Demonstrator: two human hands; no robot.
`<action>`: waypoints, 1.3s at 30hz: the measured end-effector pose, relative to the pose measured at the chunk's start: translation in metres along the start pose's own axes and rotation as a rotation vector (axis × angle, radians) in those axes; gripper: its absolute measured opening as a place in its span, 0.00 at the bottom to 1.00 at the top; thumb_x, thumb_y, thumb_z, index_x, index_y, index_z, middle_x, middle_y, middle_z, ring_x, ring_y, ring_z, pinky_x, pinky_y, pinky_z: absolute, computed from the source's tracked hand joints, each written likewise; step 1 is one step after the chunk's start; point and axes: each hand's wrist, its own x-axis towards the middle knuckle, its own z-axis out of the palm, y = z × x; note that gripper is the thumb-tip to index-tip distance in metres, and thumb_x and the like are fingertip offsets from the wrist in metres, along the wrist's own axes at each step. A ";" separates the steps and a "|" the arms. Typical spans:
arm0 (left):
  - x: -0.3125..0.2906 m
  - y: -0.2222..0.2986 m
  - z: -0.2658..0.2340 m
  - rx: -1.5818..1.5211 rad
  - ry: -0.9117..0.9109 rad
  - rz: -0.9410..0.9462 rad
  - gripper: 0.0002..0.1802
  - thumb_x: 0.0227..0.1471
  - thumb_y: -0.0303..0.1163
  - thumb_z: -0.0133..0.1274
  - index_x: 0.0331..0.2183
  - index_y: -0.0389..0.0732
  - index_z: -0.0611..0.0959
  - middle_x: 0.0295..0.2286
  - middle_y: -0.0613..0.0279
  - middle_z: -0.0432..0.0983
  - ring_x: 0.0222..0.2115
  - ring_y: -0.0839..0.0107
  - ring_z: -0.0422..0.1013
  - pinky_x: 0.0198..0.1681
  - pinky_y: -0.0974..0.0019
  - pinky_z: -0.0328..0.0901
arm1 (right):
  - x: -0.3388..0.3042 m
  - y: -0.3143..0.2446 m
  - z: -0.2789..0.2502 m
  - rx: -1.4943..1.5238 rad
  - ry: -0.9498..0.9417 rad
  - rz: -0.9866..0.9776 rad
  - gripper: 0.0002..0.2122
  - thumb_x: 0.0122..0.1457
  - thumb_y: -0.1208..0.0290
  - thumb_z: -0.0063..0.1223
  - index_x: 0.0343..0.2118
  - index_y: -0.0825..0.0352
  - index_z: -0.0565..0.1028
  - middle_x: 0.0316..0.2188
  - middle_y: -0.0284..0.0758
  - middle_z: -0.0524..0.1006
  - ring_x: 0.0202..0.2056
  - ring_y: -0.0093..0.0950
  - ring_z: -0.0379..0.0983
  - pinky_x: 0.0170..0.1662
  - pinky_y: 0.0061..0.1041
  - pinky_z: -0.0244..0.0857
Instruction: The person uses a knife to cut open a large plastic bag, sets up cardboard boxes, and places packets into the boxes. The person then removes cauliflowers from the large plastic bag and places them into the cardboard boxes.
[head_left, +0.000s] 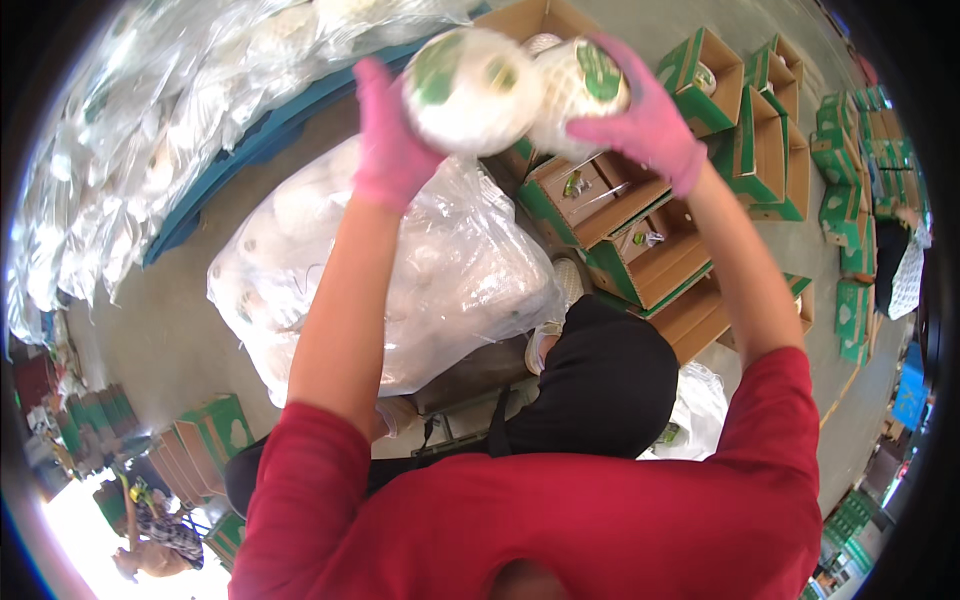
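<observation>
Both my hands wear pink gloves and are stretched out ahead, above the boxes. My left hand is pressed round the side of a pale wrapped coconut with green label patches; some of its fingers are hidden behind it. In my right hand is a second wrapped coconut, in a white net sleeve with a green label. The two coconuts touch side by side. Below my left forearm lies a large clear plastic bag full of similar white coconuts.
Open green-and-brown cartons stand ahead to the right, some with small packets inside. More cartons are beyond them. At the far left, plastic-wrapped bags lie on a blue pallet. Another person is at the lower left.
</observation>
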 end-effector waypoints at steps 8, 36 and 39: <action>0.180 -0.100 -0.020 0.937 0.200 0.148 0.37 0.50 0.61 0.52 0.52 0.43 0.75 0.47 0.55 0.74 0.52 0.55 0.66 0.53 0.55 0.61 | 0.091 0.090 -0.109 -0.817 0.066 -0.054 0.41 0.38 0.66 0.65 0.61 0.54 0.63 0.58 0.44 0.63 0.59 0.43 0.61 0.63 0.35 0.56; -0.172 0.080 -0.301 1.645 0.515 -0.347 0.28 0.57 0.50 0.48 0.48 0.38 0.79 0.42 0.51 0.77 0.41 0.62 0.72 0.47 0.60 0.65 | 0.094 0.169 0.376 -0.142 -0.723 0.450 0.22 0.60 0.52 0.48 0.48 0.65 0.77 0.45 0.39 0.78 0.44 0.30 0.71 0.49 0.30 0.65; -0.166 0.092 -0.335 1.646 0.593 -0.330 0.33 0.51 0.54 0.54 0.51 0.40 0.78 0.48 0.51 0.74 0.47 0.60 0.69 0.51 0.59 0.64 | 0.156 0.098 0.378 -0.587 -0.613 -0.148 0.23 0.56 0.52 0.54 0.49 0.63 0.77 0.48 0.37 0.77 0.51 0.32 0.71 0.53 0.29 0.63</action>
